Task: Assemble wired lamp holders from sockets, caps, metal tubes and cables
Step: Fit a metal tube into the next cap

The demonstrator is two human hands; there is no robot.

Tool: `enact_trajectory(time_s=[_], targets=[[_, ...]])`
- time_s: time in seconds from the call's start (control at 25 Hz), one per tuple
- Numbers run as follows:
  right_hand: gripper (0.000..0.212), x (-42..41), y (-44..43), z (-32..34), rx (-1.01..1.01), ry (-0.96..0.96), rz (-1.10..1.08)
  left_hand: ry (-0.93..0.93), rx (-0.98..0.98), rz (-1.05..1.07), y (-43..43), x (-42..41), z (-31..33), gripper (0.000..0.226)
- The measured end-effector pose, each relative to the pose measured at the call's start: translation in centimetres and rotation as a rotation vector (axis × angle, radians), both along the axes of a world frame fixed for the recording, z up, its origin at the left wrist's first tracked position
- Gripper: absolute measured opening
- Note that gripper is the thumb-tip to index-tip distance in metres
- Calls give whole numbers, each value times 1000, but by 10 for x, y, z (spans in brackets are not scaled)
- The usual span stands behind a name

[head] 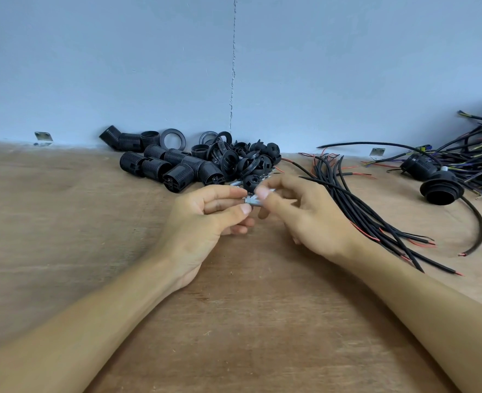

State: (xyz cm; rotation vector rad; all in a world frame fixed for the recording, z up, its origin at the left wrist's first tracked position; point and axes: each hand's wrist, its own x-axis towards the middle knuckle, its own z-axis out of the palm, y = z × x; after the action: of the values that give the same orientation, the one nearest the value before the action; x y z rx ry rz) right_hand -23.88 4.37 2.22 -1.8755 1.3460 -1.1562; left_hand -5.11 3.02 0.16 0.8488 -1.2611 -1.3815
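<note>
- Metal tube (251, 200): I see it held level above the worktop (234, 321), just in front of the socket heap (177, 167), bridging the gap between the two hands.
- Left hand (208, 219): palm turned inward, thumb on the near side and forefinger on the far side pinching the tube's left end. The other fingers are curled underneath, and the forearm lies low across the worktop.
- Right hand (299, 214): back of the hand toward me, fingertips bunched on the tube's right end and grasping it. They are blurred, so I cannot tell whether a second small part sits between them.
- Socket heap: ribbed black sockets lie on their sides against the wall (149, 66).
- Caps (251, 161): black rings and domed caps are piled touching the right edge of the socket heap.
- Cables (361, 211): a loose bundle of black cables with red cores fans out on the worktop right of the socket heap, passing just behind the right hand.
- Lamp holder (441, 190): a wired black one rests far right of the socket heap, beside a tangle of wires (481, 154).
</note>
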Motion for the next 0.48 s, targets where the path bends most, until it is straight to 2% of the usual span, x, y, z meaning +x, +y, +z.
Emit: enact_trajectory(time_s=[0.12,0.16,0.28,0.32,0.44,0.48], targets=[[9,1,0,1,-13,6,40,-11,-19,14,0,0,-1,24],[14,3,0,1,-29,45,22,-20,-26,20,0,-1,-1,22],[51,5,2,2,-30,120,-37,-32,-26,14,1,-2,-2,17],[50,5,2,3,-19,105,-33,-30,-21,16,1,-2,-2,17],[12,5,3,3,-34,81,38,-5,-4,35,0,-1,-2,16],[7,6,3,3,-39,86,43,-1,-1,36,-1,-1,-2,16]])
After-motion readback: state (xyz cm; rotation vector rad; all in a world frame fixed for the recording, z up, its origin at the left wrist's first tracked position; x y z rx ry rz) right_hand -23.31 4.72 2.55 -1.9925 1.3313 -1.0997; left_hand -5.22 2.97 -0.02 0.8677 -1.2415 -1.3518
